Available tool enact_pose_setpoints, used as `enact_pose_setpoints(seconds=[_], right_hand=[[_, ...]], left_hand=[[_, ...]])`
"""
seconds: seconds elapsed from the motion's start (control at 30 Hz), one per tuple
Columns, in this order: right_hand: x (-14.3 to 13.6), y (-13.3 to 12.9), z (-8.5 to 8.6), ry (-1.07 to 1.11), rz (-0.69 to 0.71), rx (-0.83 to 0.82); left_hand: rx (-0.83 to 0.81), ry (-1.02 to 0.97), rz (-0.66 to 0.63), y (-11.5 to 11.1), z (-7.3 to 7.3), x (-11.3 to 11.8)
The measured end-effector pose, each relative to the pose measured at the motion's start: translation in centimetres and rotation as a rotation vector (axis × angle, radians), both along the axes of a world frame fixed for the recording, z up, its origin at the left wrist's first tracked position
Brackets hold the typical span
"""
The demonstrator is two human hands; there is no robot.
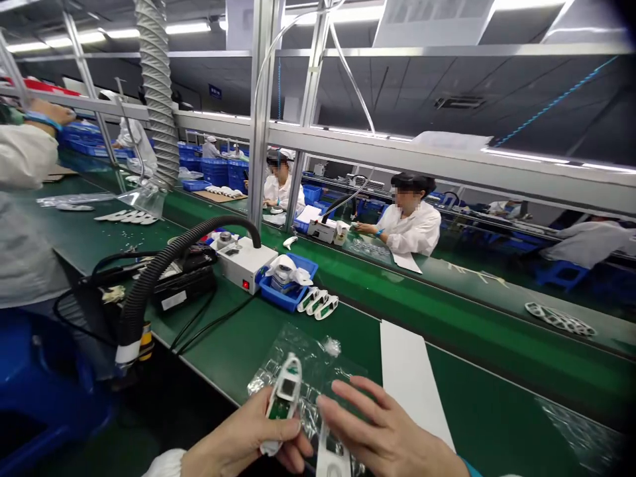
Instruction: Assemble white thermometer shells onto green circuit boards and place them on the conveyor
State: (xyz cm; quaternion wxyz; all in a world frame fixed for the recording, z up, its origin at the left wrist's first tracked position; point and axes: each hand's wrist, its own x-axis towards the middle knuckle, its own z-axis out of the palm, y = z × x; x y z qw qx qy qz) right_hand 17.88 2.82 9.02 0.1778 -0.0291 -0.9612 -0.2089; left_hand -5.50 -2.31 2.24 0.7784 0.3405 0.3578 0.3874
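My left hand is closed round a white plastic housing, a long narrow shell with a green circuit board and a dark square inside it. It is held tilted, narrow end up. Close by on the right, my right hand has its fingers stretched out and apart. Partly under that hand is a second white plastic part with an opening in it; whether the hand touches it I cannot tell. Crumpled clear plastic film lies on the green table behind both hands.
Three white housings lie beside a blue bin of white parts. A white box with a black hose stands at left. White sheet lies at right. A person sits across the green belt; another stands left.
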Motion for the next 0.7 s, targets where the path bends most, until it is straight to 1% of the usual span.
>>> enact_pose_setpoints(seconds=[0.07,0.13,0.2,0.3,0.33,0.4,0.47,0.53,0.6,0.63,0.7], right_hand=[[0.0,0.3,-0.4,-0.030,-0.081,-0.001],[-0.2,0.5,-1.1,-0.039,-0.123,-0.011],[-0.6,0.6,-1.9,-0.015,-0.130,-0.028],[-1.2,0.5,-3.2,0.010,-0.117,-0.069],[-1.3,0.3,-3.6,0.020,-0.110,-0.090],[-1.7,0.1,-4.1,0.067,-0.110,-0.170],[-2.2,-0.2,-4.4,0.167,-0.145,-0.326],[-2.9,-0.6,-4.2,0.297,-0.220,-0.564],[-3.9,-1.0,-3.7,0.367,-0.293,-0.816],[-4.4,-1.2,-3.4,0.363,-0.313,-0.916],[-5.4,-1.5,-3.0,0.315,-0.322,-1.037]], left_hand=[[-0.061,-0.009,0.150,-0.9,-0.4,0.4],[-0.128,-0.006,0.241,-1.6,-0.6,1.0],[-0.186,-0.022,0.244,-2.0,-1.0,1.7],[-0.217,-0.041,0.144,-2.4,-2.3,2.3],[-0.219,-0.026,0.132,-2.5,-2.8,2.4],[-0.218,0.034,0.169,-2.6,-3.6,2.4],[-0.185,0.082,0.237,-2.8,-4.0,2.3],[-0.126,0.111,0.250,-3.0,-3.8,2.3],[-0.065,0.124,0.228,-3.3,-3.4,2.3],[-0.047,0.129,0.204,-3.4,-3.2,2.3],[-0.024,0.129,0.154,-3.6,-2.9,2.3]])
